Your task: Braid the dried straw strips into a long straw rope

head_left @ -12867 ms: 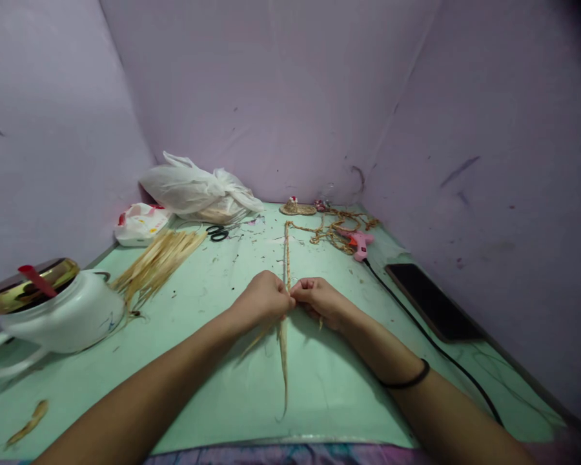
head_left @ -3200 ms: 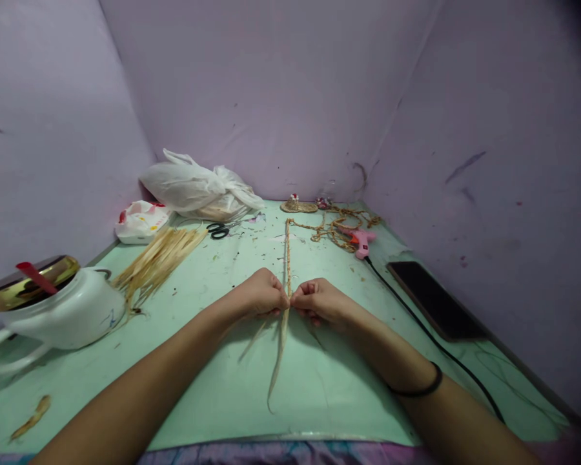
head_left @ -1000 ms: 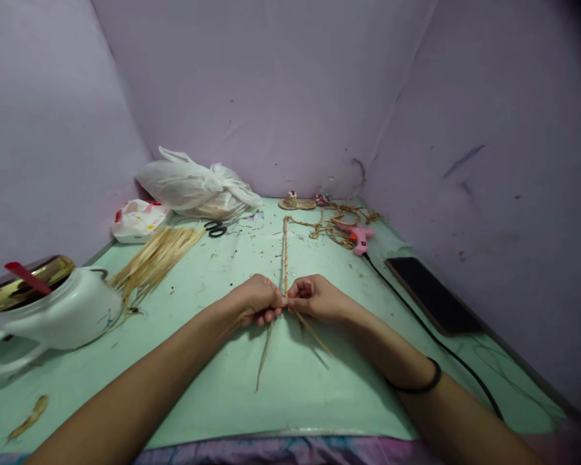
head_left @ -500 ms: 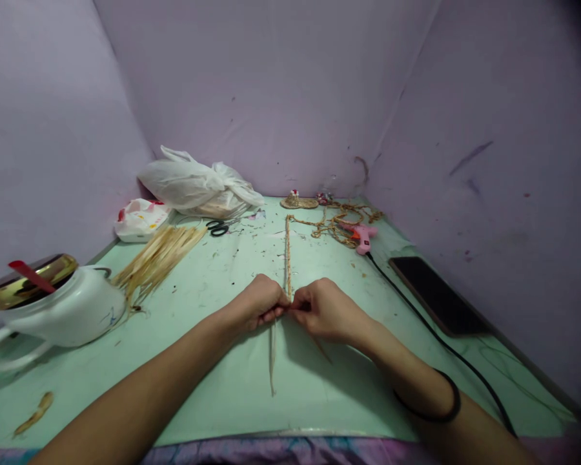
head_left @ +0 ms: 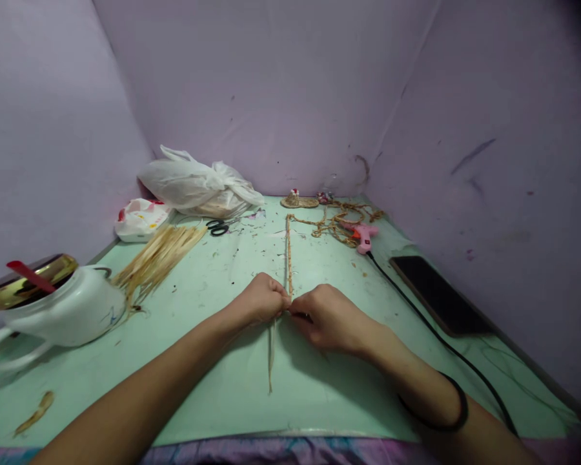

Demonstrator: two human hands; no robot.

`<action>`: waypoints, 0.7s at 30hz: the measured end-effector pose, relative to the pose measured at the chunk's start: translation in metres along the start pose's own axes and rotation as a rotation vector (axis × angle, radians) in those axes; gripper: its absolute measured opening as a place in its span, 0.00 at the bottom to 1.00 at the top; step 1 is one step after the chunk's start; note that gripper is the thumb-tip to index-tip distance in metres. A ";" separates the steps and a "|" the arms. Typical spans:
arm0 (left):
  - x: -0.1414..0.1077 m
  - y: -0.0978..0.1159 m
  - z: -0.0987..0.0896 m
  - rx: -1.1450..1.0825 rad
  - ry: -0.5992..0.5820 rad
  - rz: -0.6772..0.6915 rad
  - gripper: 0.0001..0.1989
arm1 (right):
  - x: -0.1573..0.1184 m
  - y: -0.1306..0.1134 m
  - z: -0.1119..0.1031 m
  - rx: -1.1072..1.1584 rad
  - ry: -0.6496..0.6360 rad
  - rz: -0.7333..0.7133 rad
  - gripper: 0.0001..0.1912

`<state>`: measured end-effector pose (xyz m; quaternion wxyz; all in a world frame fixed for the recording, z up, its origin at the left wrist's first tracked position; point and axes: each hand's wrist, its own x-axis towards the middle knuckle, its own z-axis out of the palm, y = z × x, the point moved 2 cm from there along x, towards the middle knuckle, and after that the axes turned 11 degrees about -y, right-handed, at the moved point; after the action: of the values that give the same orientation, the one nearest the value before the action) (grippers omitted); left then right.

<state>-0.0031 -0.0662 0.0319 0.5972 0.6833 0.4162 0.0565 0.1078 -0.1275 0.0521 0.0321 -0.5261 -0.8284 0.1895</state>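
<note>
A thin tan braided cord [head_left: 289,255] runs straight toward me down the middle of the table. Its near end is pinched between the fingertips of my left hand [head_left: 264,298], which is closed. Close beside it, my right hand [head_left: 326,316] is also closed, fingertips meeting the same end of the cord. Below my left hand hangs a loose pale fibre strand [head_left: 271,361]. The strands between my fingers are mostly hidden. At its far end the cord bends right into a loose tangle of braid [head_left: 346,216].
To the left lie a bundle of straw strips [head_left: 162,255], scissors [head_left: 217,227], a tied plastic bag [head_left: 198,184] and a white teapot-shaped vessel [head_left: 72,310]. On the right are a pink glue gun [head_left: 365,237], its black cord [head_left: 416,310] and a dark phone [head_left: 438,294].
My right hand has turned and shifted slightly down and to the right. The strand that stuck out below it is now mostly hidden. My left hand stays nearly in place.
</note>
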 end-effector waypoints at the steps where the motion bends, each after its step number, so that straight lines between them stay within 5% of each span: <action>1: 0.001 0.000 0.000 -0.011 -0.007 0.010 0.07 | -0.001 -0.001 -0.001 0.027 -0.013 -0.026 0.09; 7: -0.001 0.000 -0.003 -0.143 -0.094 -0.020 0.04 | -0.005 0.006 -0.008 0.607 -0.167 -0.160 0.08; 14: 0.004 -0.003 -0.009 -0.217 -0.175 0.111 0.07 | 0.005 0.060 -0.017 1.227 0.328 0.176 0.13; 21: 0.011 -0.016 -0.006 -0.144 -0.162 0.262 0.12 | 0.054 0.105 -0.049 1.225 0.307 0.474 0.08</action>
<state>-0.0074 -0.0551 0.0150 0.6638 0.6895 0.2688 0.1085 0.1862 -0.0264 0.0529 0.3996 -0.6014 -0.4194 0.5502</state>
